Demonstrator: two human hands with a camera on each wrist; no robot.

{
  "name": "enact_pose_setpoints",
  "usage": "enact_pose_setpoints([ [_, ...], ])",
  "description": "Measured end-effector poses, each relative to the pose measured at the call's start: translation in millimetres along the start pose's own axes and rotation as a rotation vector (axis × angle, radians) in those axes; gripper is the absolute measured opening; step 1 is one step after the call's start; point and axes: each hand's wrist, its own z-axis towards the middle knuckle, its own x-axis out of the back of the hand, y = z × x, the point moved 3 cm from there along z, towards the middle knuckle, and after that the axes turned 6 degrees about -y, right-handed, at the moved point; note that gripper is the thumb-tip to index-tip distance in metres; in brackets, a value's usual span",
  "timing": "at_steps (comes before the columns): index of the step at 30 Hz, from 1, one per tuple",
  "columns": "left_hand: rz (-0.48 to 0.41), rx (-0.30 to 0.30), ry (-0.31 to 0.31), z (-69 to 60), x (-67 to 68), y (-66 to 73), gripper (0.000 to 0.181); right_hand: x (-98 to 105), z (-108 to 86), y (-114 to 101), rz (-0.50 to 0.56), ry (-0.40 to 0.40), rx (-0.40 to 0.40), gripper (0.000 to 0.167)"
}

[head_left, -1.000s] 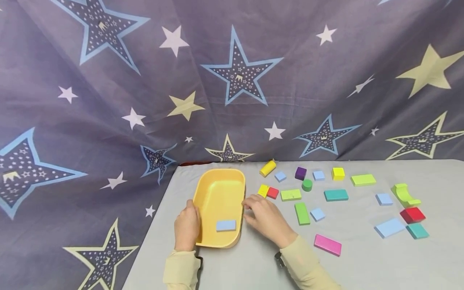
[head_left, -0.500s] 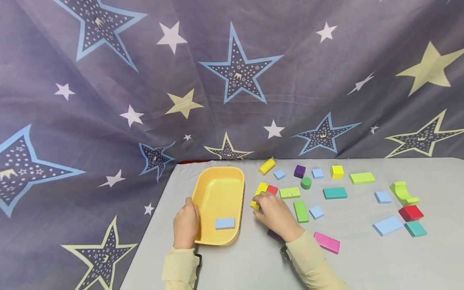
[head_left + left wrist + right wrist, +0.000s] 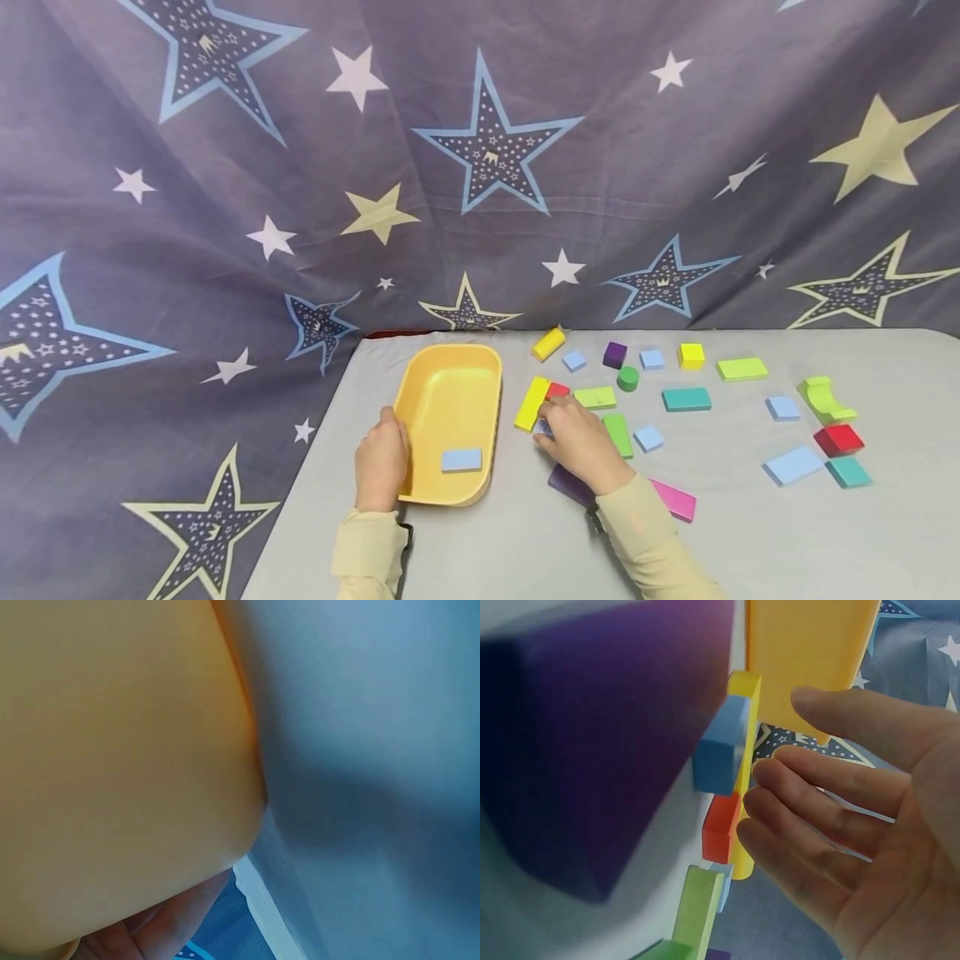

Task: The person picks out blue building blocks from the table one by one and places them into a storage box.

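A yellow plastic tray (image 3: 448,404) stands on the left of the table, with one light blue block (image 3: 461,460) lying in it. My left hand (image 3: 381,462) grips the tray's left side; in the left wrist view the tray wall hides most of its fingers (image 3: 180,919). My right hand (image 3: 585,446) hovers over the blocks right of the tray, fingers loosely bent and holding nothing. Closest to its fingertips are a small blue block (image 3: 720,750), a long yellow block (image 3: 531,403) and a red block (image 3: 721,827). A dark purple block (image 3: 570,483) lies partly under the right wrist.
Toy blocks are scattered over the right of the table, among them a green cylinder (image 3: 627,379), a teal block (image 3: 686,400), a magenta block (image 3: 673,501) and a curved lime piece (image 3: 826,401). A star-patterned cloth (image 3: 480,242) hangs behind the table.
My right hand has moved from the tray's right rim rightward to the blocks, and the long yellow, small blue and purple blocks have come into view. My left hand stays at the tray.
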Motion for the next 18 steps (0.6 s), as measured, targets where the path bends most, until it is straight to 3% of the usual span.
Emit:
enact_pose_setpoints([
  [10, -0.003, 0.008, -0.004, -0.6, 1.6, 0.0, 0.014, -4.7, 2.1, 8.7, -0.004, -0.008, -0.003, 0.018],
  [18, -0.009, 0.021, -0.016, -0.8, 2.5, 1.3, 0.014, -6.3, 0.4, 11.1, -0.007, -0.036, -0.012, 0.022],
])
